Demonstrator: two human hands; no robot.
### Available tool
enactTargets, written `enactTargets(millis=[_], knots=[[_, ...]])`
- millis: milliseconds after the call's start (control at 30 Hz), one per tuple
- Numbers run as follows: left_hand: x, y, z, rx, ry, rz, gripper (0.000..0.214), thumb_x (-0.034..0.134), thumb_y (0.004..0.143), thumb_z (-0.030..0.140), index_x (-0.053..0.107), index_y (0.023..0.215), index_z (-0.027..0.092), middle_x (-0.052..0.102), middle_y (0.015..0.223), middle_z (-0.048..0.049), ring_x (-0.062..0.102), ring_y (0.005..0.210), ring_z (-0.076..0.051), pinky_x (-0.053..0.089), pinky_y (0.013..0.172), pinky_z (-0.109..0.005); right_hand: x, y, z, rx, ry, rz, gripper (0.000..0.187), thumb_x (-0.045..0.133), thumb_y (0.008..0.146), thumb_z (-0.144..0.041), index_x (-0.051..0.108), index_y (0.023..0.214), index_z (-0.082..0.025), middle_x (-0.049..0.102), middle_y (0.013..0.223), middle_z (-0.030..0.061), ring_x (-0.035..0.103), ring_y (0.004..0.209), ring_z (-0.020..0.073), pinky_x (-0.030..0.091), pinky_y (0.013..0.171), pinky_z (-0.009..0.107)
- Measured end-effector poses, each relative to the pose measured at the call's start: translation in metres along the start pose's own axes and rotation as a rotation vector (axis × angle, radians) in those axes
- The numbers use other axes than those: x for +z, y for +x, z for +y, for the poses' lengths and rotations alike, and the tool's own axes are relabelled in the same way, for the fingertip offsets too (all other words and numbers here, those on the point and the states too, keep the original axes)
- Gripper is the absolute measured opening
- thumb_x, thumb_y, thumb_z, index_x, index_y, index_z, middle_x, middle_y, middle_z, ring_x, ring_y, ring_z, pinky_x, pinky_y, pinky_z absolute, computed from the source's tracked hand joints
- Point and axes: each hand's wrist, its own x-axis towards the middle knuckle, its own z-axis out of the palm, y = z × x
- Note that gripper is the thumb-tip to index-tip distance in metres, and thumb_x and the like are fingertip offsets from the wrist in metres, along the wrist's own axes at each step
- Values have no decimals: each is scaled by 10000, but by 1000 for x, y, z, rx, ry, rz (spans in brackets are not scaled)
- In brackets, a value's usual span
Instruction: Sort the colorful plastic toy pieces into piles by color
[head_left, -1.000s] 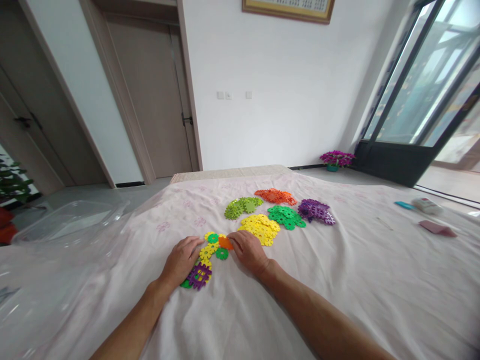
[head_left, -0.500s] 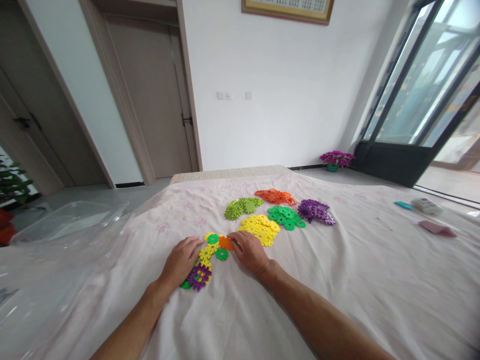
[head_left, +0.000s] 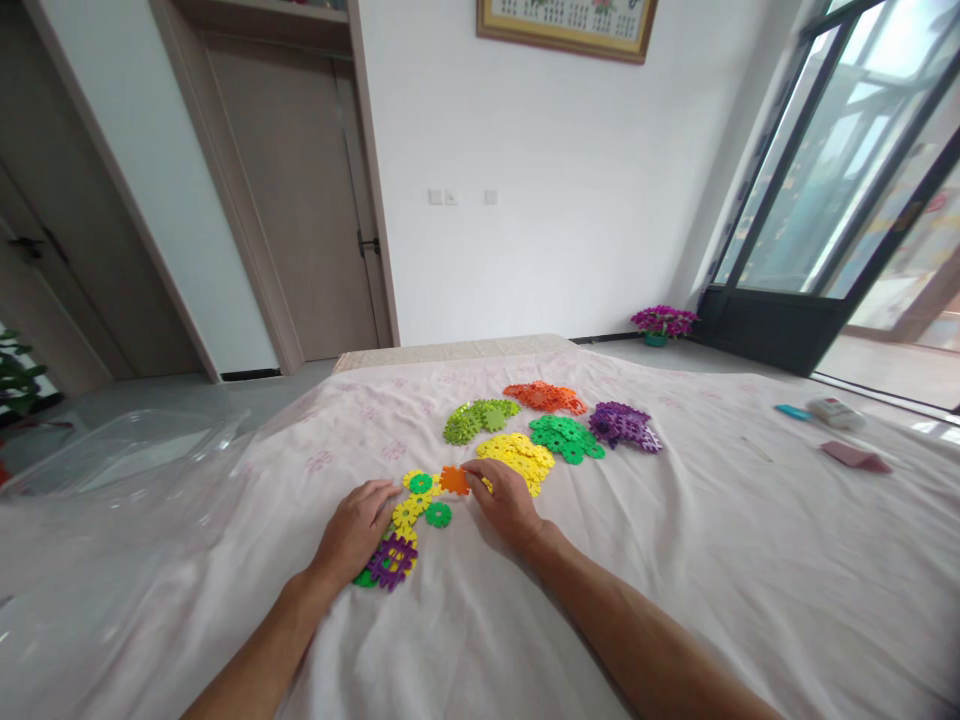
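My right hand [head_left: 504, 501] pinches an orange snowflake piece [head_left: 454, 480] at its fingertips, just above the sheet. My left hand [head_left: 354, 530] rests with curled fingers on a mixed cluster of flat plastic pieces [head_left: 409, 515]: yellow, green and a purple one [head_left: 391, 560] by its thumb. Whether it grips any piece I cannot make out. Behind the hands lie sorted piles: yellow [head_left: 517, 457], light green [head_left: 476, 417], orange [head_left: 544, 397], dark green [head_left: 564, 437] and purple [head_left: 622, 425].
All of this lies on a pale pink bedsheet [head_left: 712, 540]. A clear plastic tub [head_left: 112, 460] sits at the left. A white remote [head_left: 835, 412], a teal item [head_left: 793, 411] and a reddish flat thing [head_left: 851, 456] lie at the right. Doors stand behind; potted purple flowers [head_left: 662, 322] by the glass door.
The orange piece has been lifted slightly and turned in my right fingers. My left hand stays on the mixed cluster. The view has tilted a little.
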Motion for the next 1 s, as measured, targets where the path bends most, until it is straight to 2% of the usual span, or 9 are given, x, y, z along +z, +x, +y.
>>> enactTargets(millis=[200,367,533,767,1000], knots=[[-1,1,1,-8,-6,7,332,427,917,268,672,1139,241,647,1220,-57,576,1161,-198,429,1049,-384,-6,6,14,142,87,131,212,513,899,-286,698,972,-215,723,971,39,648,906,187,476,846,308],[0,1,0,-1,-22,20,335,431,909,244,671,1142,239,651,1218,-53,581,1156,-194,434,1051,-381,-25,23,34,294,134,257,229,510,840,-314,697,880,-189,707,877,44,626,821,188,488,774,316],[2,1,-2,5,-33,36,334,438,904,249,677,1137,243,659,1211,-49,590,1150,-196,446,1046,-389,-47,37,50,513,466,211,277,586,754,-390,678,851,-147,650,711,23,590,626,140,481,557,243],[2,1,-3,1,-26,27,343,432,902,245,679,1141,247,656,1218,-48,587,1157,-197,443,1051,-395,-65,51,70,563,614,223,299,694,663,-372,676,829,-125,609,646,3,577,582,112,499,539,226],[1,1,-3,-2,-15,-3,351,419,911,253,668,1159,250,639,1235,-51,568,1181,-196,423,1070,-399,-86,83,114,584,623,442,182,709,618,-295,628,715,-164,566,557,-10,578,530,129,525,517,260]])
